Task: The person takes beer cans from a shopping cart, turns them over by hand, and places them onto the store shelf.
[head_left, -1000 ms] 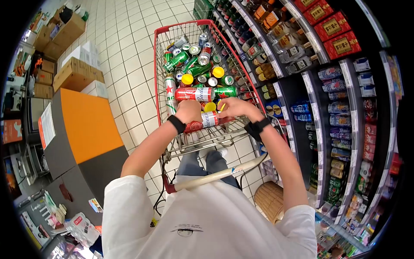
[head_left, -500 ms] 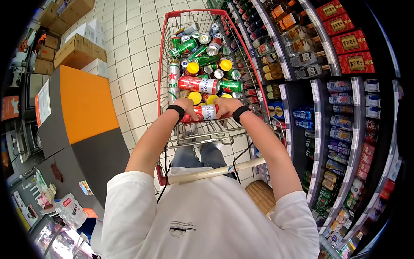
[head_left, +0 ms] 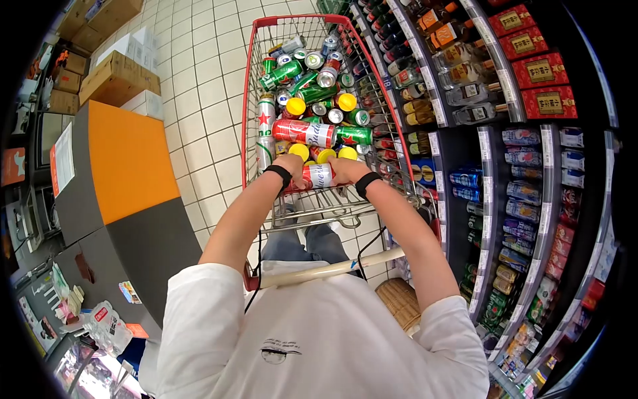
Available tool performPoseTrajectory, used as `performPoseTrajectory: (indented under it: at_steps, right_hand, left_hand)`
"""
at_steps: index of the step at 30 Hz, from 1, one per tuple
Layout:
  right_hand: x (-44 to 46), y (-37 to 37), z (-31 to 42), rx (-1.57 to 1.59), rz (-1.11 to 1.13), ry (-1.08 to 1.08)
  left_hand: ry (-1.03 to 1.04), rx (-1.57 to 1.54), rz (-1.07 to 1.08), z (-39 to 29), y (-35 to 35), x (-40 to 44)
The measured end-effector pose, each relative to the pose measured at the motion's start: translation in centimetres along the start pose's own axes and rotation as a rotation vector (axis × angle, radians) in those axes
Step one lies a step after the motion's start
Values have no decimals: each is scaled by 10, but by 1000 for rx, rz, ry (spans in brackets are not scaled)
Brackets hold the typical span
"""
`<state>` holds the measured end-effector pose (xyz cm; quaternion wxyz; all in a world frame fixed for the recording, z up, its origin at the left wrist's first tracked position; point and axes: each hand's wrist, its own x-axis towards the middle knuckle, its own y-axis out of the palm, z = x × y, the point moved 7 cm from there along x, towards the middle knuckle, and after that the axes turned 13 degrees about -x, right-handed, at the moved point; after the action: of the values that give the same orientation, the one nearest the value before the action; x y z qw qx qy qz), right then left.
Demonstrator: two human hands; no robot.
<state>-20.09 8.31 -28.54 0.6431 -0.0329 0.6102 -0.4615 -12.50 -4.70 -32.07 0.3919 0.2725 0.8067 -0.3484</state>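
Low in the near end of a shopping cart (head_left: 248,86), my left hand (head_left: 291,167) and my right hand (head_left: 347,170) grip a large red-and-white beer can (head_left: 317,177) from its two ends. The can lies sideways, its ends partly hidden by my fingers. Just beyond it lie several yellow-lidded containers (head_left: 326,155). A similar red-and-white can (head_left: 304,133) rests across the pile, with a green can (head_left: 353,135) at its right. Tall silver cans with a red star (head_left: 264,120) stand along the left wire side. Green and silver cans (head_left: 280,76) fill the far end.
Shelves of bottles (head_left: 458,66) and cans (head_left: 522,193) run along the right. An orange-and-grey counter (head_left: 133,159) stands on the left, with cardboard boxes (head_left: 119,80) beyond it. The cart's pale handle (head_left: 319,269) crosses before my body. A wicker basket (head_left: 397,302) sits lower right.
The view has shifted slightly. My two hands stay on the can, which sits in nearly the same place; a third yellow lid now shows beside my right hand.
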Motion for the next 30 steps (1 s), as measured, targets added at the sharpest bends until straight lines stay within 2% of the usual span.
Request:
performPoseTrajectory:
  at_steps: [6, 8, 9, 10, 12, 14, 16, 17, 18, 19, 20, 21, 22, 23, 24, 26, 30]
  right_hand:
    - [-24, -29, -3, 40, -18, 82]
    - [-23, -44, -19, 117, -35, 27]
    - [-40, -78, -22, 259, -124, -101]
    - [-53, -98, -23, 227, -154, -99]
    - [-84, -138, -28, 196, -248, 12]
    - [-98, -157, -29, 178, -371, -60]
    - [-152, -210, -21, 349, -616, -204]
    - [-169, -224, -9, 400, -673, -241]
    - [-200, -239, -1, 441, -763, -268]
    - [-223, -251, 7, 325, -900, -259]
    - [-223, -252, 10, 317, -860, -260]
    - [-251, -263, 20, 367, -987, -297]
    - [-273, -272, 31, 420, -1097, -343]
    - [-273, -273, 33, 454, -1044, -365]
    - [-293, -274, 45, 603, -1108, -444]
    - [-325, -275, 70, 533, -1166, -574]
    - [-368, -276, 92, 438, -1311, -678]
  left_hand:
    - [47, 9, -30, -14, -11, -18]
    - [157, -34, -173, -29, -33, -36]
    - [232, -35, -190, -33, -49, -35]
    - [330, -76, -284, -43, -64, -50]
    - [402, -154, -327, -64, -94, -86]
    - [439, -129, -441, -74, -109, -106]
    - [555, -283, -609, -100, -146, -168]
    - [553, -266, -583, -103, -146, -170]
    - [676, -178, -833, -119, -163, -209]
    - [675, -175, -826, -129, -168, -222]
    - [663, -189, -815, -131, -169, -229]
    - [741, -348, -881, -142, -175, -255]
    - [748, -310, -910, -157, -177, -278]
    - [830, -382, -945, -156, -175, -283]
    - [938, -427, -975, -168, -178, -294]
    - [1125, -420, -1019, -202, -172, -330]
    - [1146, -461, -958, -225, -161, -349]
